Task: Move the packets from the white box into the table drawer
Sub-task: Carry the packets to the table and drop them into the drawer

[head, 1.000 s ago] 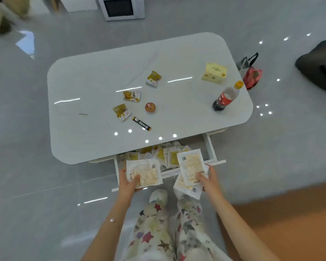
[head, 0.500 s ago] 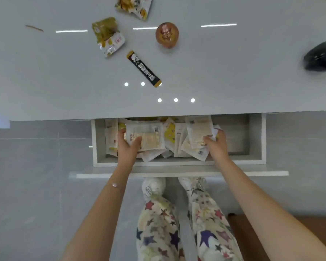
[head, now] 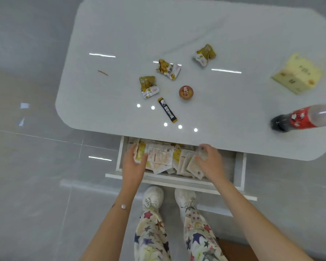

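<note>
The table drawer (head: 240,167) stands pulled out under the white table's (head: 196,27) near edge, with several flat pale and yellow packets (head: 159,157) piled in it. My left hand (head: 133,164) is over the drawer's left part; its thumb and fingers pinch the edge of a yellowish packet (head: 140,154) on the pile. Over the right part of the pile, my right hand (head: 210,162) has loosely curled fingers touching the packets there, and holds nothing that I can make out. A pale yellow-white box (head: 295,73) lies on the table at the far right.
Three crumpled snack packets (head: 148,87) lie mid-table beside a round brown sweet (head: 186,92) and a black stick sachet (head: 167,113). A cola bottle (head: 301,119) stands at the table's right edge. A small brown stick (head: 102,72) lies left. My feet (head: 153,197) are below the drawer front.
Both hands carried packets from in front of the drawer into it. The right hand's packets now lie on the pile. The view has pulled back from the table.
</note>
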Available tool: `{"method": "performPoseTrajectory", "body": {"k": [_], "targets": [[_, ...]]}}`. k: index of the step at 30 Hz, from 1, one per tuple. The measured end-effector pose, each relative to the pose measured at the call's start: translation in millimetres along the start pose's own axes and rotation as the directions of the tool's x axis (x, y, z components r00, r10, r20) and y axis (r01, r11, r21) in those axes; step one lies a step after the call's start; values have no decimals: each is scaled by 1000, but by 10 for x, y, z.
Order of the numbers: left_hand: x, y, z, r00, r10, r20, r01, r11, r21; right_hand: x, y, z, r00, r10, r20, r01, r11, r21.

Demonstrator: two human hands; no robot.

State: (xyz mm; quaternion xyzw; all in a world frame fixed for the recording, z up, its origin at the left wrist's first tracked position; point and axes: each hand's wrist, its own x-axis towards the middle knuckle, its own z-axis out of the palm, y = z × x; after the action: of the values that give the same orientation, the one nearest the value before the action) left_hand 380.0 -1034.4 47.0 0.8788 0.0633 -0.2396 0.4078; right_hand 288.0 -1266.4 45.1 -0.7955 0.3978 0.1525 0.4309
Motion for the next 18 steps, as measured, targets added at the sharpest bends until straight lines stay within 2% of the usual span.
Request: {"method": "performPoseTrajectory", "body": {"k": [2,4,6,9,12,15,18], "targets": [[-210,298,-400,994,112,-17,-107,979,175,-232,-418,-249,996,-86,-5,86,994,-62],[-425,562,-846,981,192,-2,-173,888,426,-484,-859,-488,981,-195,19,195,968,-159],[-662,817,-1276,982,189,17,-161,783,601,-755,-1312,-693,948,-312,58,316,906,-283],[-1037,1115,-1847,981,189,-37,-123,761,637,-1171,-1981,-870,876,-465,129,471,769,-433],[-1423,1268,-2369,982,156,-107,-59,789,611,-1604,-2604,-849,784,-560,268,606,598,-525],[-1784,1197,-2888,971,96,-219,45,828,560,-2080,-3186,-641,672,-626,396,717,418,-558],[-2125,931,-3436,941,32,-336,167,821,545,-2551,-3685,-219,552,-656,515,798,235,-555]]}}
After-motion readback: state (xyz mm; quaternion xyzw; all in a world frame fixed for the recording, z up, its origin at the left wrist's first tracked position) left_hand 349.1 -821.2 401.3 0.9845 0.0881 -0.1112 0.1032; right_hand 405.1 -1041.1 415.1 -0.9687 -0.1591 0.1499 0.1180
